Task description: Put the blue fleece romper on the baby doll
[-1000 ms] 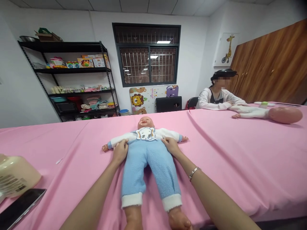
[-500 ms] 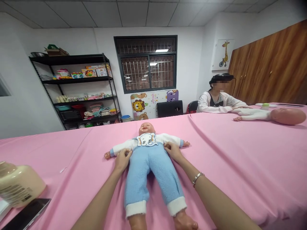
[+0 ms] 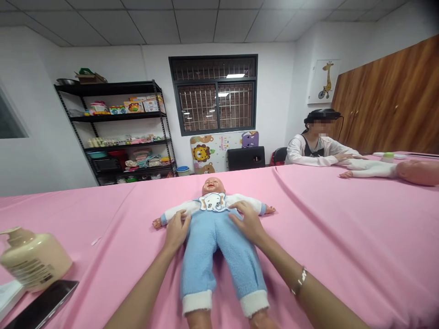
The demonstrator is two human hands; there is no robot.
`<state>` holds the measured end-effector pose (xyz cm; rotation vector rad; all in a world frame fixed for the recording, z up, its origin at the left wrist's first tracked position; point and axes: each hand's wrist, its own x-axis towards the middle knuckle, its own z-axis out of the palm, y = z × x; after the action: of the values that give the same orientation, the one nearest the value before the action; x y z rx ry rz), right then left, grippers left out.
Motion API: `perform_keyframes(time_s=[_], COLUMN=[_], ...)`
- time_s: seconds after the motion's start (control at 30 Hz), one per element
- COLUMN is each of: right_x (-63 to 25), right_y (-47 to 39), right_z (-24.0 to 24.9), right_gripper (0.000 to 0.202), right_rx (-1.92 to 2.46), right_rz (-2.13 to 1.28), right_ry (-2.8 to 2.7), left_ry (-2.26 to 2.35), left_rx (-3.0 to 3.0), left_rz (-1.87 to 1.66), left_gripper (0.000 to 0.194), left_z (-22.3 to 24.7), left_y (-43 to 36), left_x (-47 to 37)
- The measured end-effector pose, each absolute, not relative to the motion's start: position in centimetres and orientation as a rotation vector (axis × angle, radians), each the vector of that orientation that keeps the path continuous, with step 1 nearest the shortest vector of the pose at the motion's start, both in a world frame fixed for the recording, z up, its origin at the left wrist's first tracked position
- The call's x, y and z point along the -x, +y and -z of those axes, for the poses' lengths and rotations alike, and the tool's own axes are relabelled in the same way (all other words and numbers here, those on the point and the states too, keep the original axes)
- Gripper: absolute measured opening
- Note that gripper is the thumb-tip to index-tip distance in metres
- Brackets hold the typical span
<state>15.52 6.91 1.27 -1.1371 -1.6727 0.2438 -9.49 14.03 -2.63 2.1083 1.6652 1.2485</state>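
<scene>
A baby doll lies on its back, head away from me and arms spread. It wears a white top with blue cuffs, fluffy light-blue trousers with white hems, and an elephant patch on the chest. My left hand rests at the doll's side by the waist, thumb and fingers apart. On the other side my right hand, wearing a silver bracelet, touches the waist just below the patch, fingers spread. Neither hand grips anything.
The pink cloth covers the table. At left are a pump bottle and a phone. Across the table at right, a person in a headset sits with hands by another doll. Shelves stand behind.
My fingers have loosened from the trousers' sides and spread. The right hand has moved slightly inward over the waist. The view has shifted a little, while the doll lies in the same pose.
</scene>
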Motion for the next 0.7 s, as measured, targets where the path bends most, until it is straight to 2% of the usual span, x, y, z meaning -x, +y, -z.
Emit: perform_keyframes(time_s=[0.07, 0.13, 0.2, 0.23, 0.3, 0.4, 0.5, 0.7], right_x=[-13.4, -10.7, -8.0, -6.9, -5.1, -4.1, -4.1, -4.0], right_y=[3.6, 0.3, -2.2, -3.1, -3.8, -4.0, -4.3, -5.1], right_z=[-3.2, -4.3, -4.2, -3.9, -3.0, -2.3, -2.4, -1.9], right_gripper=[0.009, 0.014, 0.025, 0.022, 0.017, 0.016, 0.016, 0.019], right_rx=[1.026, 0.812, 0.543, 0.484, 0.510, 0.620, 0.585, 0.500], right_rz=[-0.282, -0.338, -0.079, 0.105, 0.422, 0.666, 0.737, 0.607], right_ry=[-1.808, -2.215, -2.573, -2.669, -2.720, -2.664, -2.649, -2.646], left_ry=[1.660, 1.660, 1.651, 1.645, 1.643, 1.701, 1.805, 1.892], left_rx=[-2.031, -1.985, -1.965, -1.960, -1.960, -1.969, -2.011, -2.045], left_rz=[-1.251, -1.263, -1.276, -1.277, -1.276, -1.338, -1.363, -1.279], left_gripper=[0.040, 0.038, 0.037, 0.037, 0.039, 0.045, 0.047, 0.045], left_z=[2.9, 3.2, 3.3, 3.4, 3.3, 3.0, 2.8, 2.9], left_y=[14.4, 14.7, 14.8, 14.7, 14.4, 14.1, 14.1, 14.4], left_x=[10.0, 10.2, 10.2, 10.2, 10.0, 9.7, 9.6, 9.7])
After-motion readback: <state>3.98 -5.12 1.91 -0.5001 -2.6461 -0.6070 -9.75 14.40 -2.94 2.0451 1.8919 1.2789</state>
